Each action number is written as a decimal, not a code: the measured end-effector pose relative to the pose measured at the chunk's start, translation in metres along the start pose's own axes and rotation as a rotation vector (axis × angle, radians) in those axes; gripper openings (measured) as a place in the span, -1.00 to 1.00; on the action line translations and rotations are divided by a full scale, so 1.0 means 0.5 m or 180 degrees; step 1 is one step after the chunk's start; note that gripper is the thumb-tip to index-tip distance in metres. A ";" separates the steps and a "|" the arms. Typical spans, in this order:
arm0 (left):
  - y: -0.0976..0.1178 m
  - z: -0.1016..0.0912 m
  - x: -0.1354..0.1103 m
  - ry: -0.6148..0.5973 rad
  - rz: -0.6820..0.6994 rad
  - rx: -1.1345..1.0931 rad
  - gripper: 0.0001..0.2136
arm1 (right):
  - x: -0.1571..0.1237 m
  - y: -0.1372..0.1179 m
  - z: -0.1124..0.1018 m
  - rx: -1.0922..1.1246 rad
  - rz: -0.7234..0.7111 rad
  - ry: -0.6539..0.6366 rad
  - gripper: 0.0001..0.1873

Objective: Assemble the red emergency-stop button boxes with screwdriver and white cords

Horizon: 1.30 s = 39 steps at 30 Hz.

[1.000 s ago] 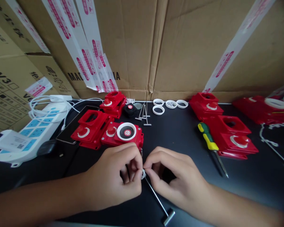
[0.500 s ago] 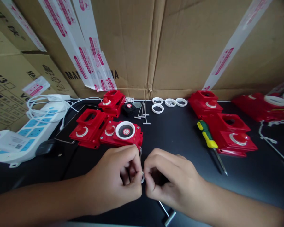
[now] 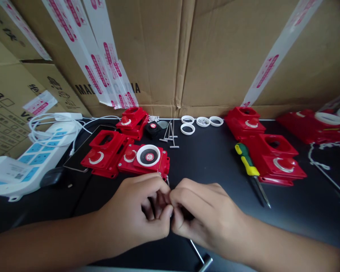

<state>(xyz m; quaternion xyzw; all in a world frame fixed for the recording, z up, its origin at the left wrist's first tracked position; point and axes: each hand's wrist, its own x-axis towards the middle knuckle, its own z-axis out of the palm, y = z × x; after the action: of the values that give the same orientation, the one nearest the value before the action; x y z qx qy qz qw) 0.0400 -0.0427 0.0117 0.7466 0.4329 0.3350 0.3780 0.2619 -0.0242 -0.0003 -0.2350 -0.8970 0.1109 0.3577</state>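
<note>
My left hand (image 3: pixel 143 211) and my right hand (image 3: pixel 205 215) meet fingertip to fingertip low in the middle, both closed in a pinch. Between them they grip a thin metal chain (image 3: pixel 167 181), whose pinched part is covered by the fingers. The chain leads up to the corner of a red alarm-like box (image 3: pixel 124 160) with a red knob and a white ring (image 3: pixel 148 155) around a dark window. Below my right hand lies a small metal T-shaped hammer (image 3: pixel 205 263), its rod running up under the hand; any link to the chain is hidden.
More red housings stand at left (image 3: pixel 103 155) and right (image 3: pixel 274 162). A green-yellow screwdriver (image 3: pixel 248 162) lies right of my hands. Small hammers (image 3: pixel 171 138) and white rings (image 3: pixel 187 129) lie farther back. A white power strip (image 3: pixel 45 151) is at left; cardboard boxes (image 3: pixel 215 56) stand behind.
My hands have come together so the fingertips now touch. The small pale loop that showed between them is covered. The view has shifted slightly.
</note>
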 end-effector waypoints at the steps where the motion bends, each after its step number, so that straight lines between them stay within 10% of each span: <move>1: 0.001 0.000 0.000 0.0021 0.0032 0.0062 -0.90 | 0.000 0.001 0.000 -0.0061 -0.0044 -0.0015 -0.85; 39: -0.004 -0.003 0.005 -0.0215 -0.0161 -0.0169 -0.86 | 0.011 0.007 -0.001 -0.0021 -0.0182 -0.0028 -0.84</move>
<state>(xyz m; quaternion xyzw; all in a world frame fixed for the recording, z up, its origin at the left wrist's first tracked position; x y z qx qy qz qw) 0.0389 -0.0392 0.0111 0.7360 0.4295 0.3114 0.4205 0.2600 -0.0182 0.0021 -0.2099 -0.9053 0.0986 0.3560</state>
